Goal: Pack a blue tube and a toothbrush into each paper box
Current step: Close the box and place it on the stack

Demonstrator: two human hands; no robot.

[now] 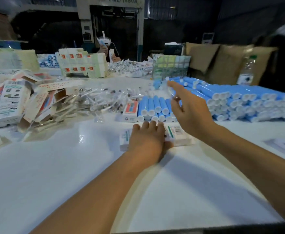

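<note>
A white paper box point(179, 135) with green print and a barcode lies flat on the white table. My left hand point(147, 139) lies on top of it, fingers bent over its far edge. My right hand point(187, 108) hovers above and behind the box with fingers spread and nothing in it, over a short row of blue tubes point(152, 107) with white caps. A far bigger stack of blue tubes point(243, 100) fills the right side. Wrapped toothbrushes point(104, 100) lie in a clear-plastic heap at centre left.
Loose paper boxes point(14, 102) are piled at the left, and one stands beside the tube row point(130, 111). Stacked flat cartons point(82, 65), a water bottle point(245, 71) and brown sacks point(222, 61) stand behind. Another person point(105, 46) sits across the table.
</note>
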